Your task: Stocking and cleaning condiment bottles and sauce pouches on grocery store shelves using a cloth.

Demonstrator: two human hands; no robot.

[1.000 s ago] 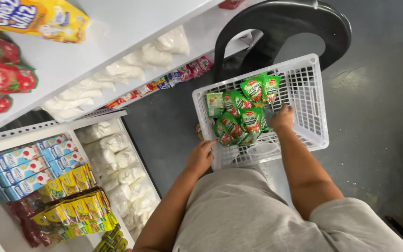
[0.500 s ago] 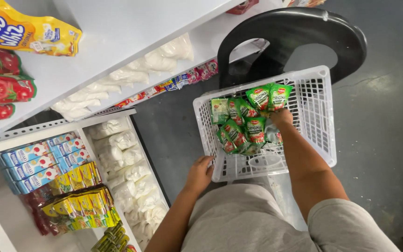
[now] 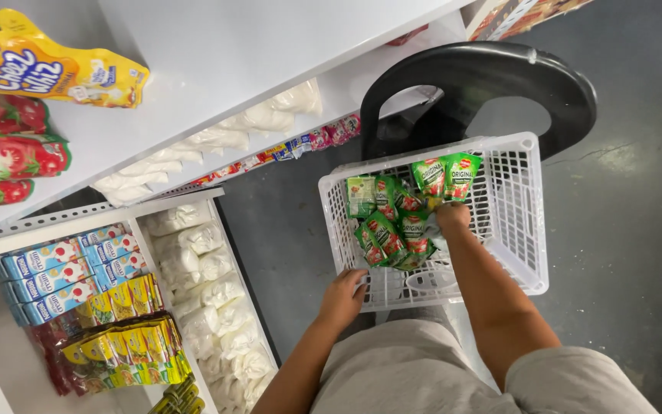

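Right hand (image 3: 452,217) reaches into the white basket (image 3: 522,230), its grip pinching green sauce pouches (image 3: 396,218) piled at the basket's far-left end. Left hand (image 3: 344,295) clasps the basket's near rim. Many pouches remain inside.

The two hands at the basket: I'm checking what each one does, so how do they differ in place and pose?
The left hand grips the near rim of the white basket from outside, fingers curled over the edge; the right hand reaches down inside it. The left hand touches only the rim, while the right hand is among the green sauce pouches. The left hand shows fully; the right hand's fingers are hidden. Both are bare.
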